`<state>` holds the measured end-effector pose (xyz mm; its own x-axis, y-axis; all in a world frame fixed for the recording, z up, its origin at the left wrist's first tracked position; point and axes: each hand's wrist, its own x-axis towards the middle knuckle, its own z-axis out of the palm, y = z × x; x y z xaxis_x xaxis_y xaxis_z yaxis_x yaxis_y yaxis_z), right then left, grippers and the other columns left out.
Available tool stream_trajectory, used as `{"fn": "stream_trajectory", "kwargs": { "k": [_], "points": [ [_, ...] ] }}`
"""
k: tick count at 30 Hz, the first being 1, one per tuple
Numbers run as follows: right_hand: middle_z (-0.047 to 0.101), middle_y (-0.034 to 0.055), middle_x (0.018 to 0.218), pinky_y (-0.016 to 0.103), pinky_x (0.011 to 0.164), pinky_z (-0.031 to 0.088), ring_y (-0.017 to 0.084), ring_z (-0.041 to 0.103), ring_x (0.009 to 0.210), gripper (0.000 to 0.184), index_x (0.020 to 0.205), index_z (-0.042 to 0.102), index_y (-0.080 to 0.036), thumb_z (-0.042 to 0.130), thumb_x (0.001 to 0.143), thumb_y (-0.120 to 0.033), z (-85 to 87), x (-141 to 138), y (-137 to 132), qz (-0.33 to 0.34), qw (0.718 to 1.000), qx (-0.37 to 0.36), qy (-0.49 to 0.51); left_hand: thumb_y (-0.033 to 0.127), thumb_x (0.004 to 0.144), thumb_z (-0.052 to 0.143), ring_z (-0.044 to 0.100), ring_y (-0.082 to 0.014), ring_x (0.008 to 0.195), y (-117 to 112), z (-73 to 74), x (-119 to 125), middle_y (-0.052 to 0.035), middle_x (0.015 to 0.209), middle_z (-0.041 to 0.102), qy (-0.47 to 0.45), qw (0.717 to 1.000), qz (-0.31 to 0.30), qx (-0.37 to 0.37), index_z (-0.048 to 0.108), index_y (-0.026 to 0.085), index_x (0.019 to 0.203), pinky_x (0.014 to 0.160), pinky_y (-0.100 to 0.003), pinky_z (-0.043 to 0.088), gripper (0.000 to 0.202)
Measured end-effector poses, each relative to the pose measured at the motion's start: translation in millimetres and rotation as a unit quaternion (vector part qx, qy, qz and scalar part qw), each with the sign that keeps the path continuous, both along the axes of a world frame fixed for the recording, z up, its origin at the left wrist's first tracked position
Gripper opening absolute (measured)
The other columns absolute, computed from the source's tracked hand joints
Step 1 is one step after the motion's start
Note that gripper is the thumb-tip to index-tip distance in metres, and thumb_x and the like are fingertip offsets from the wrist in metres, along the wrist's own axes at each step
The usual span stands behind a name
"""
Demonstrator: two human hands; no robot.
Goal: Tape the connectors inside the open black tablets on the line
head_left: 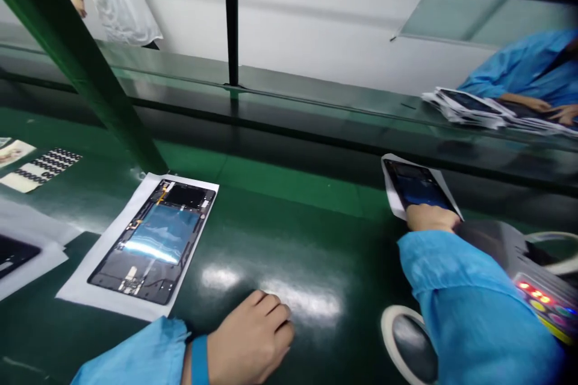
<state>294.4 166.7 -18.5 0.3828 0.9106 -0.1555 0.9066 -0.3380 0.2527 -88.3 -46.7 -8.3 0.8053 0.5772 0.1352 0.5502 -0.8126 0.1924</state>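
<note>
My right hand [431,218] reaches out over the far right of the bench, gripping the near end of an open tablet housing [414,179] on white paper; its fingertips are hidden. My left hand [253,337], with a blue wristband [199,361], is near the front edge. Its fingers are curled in and no object shows in them. To its left, a second open tablet [156,240] with a blue film over its middle lies on a white sheet [76,289]. At the left edge, part of a dark panel [18,252] rests on more white paper.
A grey machine [501,246] with red digits stands by my right arm, near white tape rings [392,337]. A green post [85,60] rises at left. Sticker sheets [45,167] lie far left. Beyond the glass, a blue-sleeved person handles a stack [469,109]; another wears white.
</note>
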Motion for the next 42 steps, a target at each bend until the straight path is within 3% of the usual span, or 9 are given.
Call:
{"fn": "stream_trajectory", "kwargs": {
  "k": [8,17,20,24,27,31,35,38,42],
  "points": [
    [0.059,0.0047,0.11,0.03,0.079,0.05,0.014,0.059,0.095,0.022,0.106,0.06,-0.023,0.049,0.092,-0.038,-5.2,-7,3,0.096,0.994,-0.055,-0.018,0.03,0.087,0.056,0.049,-0.0185,0.079,-1,-3.0,-4,-0.0042,0.088,0.056,-0.008,1.0,-0.009,0.005,0.057,0.015,0.093,0.067,-0.034,0.034,0.017],
    [0.064,0.0108,0.096,0.028,0.059,0.035,0.018,0.061,0.075,0.015,0.092,0.06,-0.015,0.047,0.085,-0.018,23.9,-123,13,0.295,0.955,0.01,0.033,0.03,0.088,0.054,0.05,-0.017,0.075,-3,-7.8,-7,-0.002,0.08,0.056,-0.049,0.999,0.004,0.012,0.055,0.016,0.083,0.064,-0.032,0.035,0.015],
    [0.064,0.0064,0.091,0.028,0.06,0.034,0.016,0.06,0.072,0.015,0.089,0.058,-0.018,0.045,0.082,-0.015,38.1,-161,-22,0.375,0.925,0.006,0.063,0.025,0.088,0.051,0.051,-0.0156,0.073,2,2.2,-11,-0.0013,0.079,0.058,-0.113,0.993,0.027,0.015,0.057,0.016,0.085,0.064,-0.032,0.036,0.011],
    [0.058,0.0009,0.071,0.026,0.056,0.033,0.014,0.056,0.064,0.017,0.073,0.052,-0.02,0.046,0.073,-0.004,39.4,-196,-118,0.47,0.877,-0.012,0.095,0.015,0.088,0.047,0.053,-0.0143,0.076,13,19.7,-24,-0.0022,0.083,0.064,-0.236,0.962,0.133,0.032,0.059,0.016,0.089,0.068,-0.03,0.04,0.012],
    [0.052,0.0013,0.063,0.029,0.052,0.032,0.016,0.05,0.054,0.022,0.069,0.046,-0.021,0.045,0.067,0.0,26.2,-214,-199,0.584,0.8,0.103,0.096,0.014,0.089,0.046,0.055,-0.0142,0.076,19,24.4,-30,-0.003,0.083,0.065,-0.257,0.951,0.171,-0.004,0.059,0.017,0.09,0.068,-0.029,0.043,0.013],
    [0.051,0.0032,0.064,0.032,0.055,0.035,0.018,0.047,0.055,0.016,0.07,0.046,-0.021,0.043,0.072,-0.005,13.2,-238,-273,0.528,0.832,0.11,0.132,0.017,0.09,0.048,0.055,-0.0155,0.075,19,16.1,-25,-0.0036,0.085,0.065,-0.178,0.976,0.125,-0.026,0.06,0.016,0.093,0.067,-0.03,0.045,0.012],
    [0.057,0.0033,0.071,0.034,0.065,0.038,0.017,0.05,0.061,0.022,0.084,0.056,-0.018,0.036,0.081,-0.008,12.3,-242,-291,0.486,0.834,0.135,0.222,0.02,0.092,0.046,0.057,-0.0178,0.08,20,8.4,-16,-0.0059,0.09,0.065,-0.094,0.992,0.075,-0.03,0.06,0.014,0.1,0.07,-0.032,0.048,0.018],
    [0.063,0.003,0.083,0.032,0.072,0.039,0.017,0.055,0.074,0.026,0.094,0.059,-0.019,0.034,0.089,-0.016,16.4,-213,-289,0.453,0.833,0.172,0.268,0.023,0.093,0.046,0.057,-0.0191,0.08,22,9.7,-14,-0.008,0.094,0.064,-0.062,0.996,0.058,-0.023,0.06,0.012,0.103,0.069,-0.034,0.048,0.02],
    [0.065,0.0088,0.094,0.032,0.075,0.043,0.019,0.058,0.085,0.029,0.098,0.06,-0.014,0.041,0.093,-0.034,18.2,-158,-296,0.354,0.89,0.189,0.218,0.037,0.095,0.043,0.058,-0.0213,0.081,10,15.8,-18,-0.0097,0.095,0.064,-0.034,0.999,0.024,0.002,0.059,0.01,0.104,0.068,-0.035,0.046,0.032]
  ]
}}
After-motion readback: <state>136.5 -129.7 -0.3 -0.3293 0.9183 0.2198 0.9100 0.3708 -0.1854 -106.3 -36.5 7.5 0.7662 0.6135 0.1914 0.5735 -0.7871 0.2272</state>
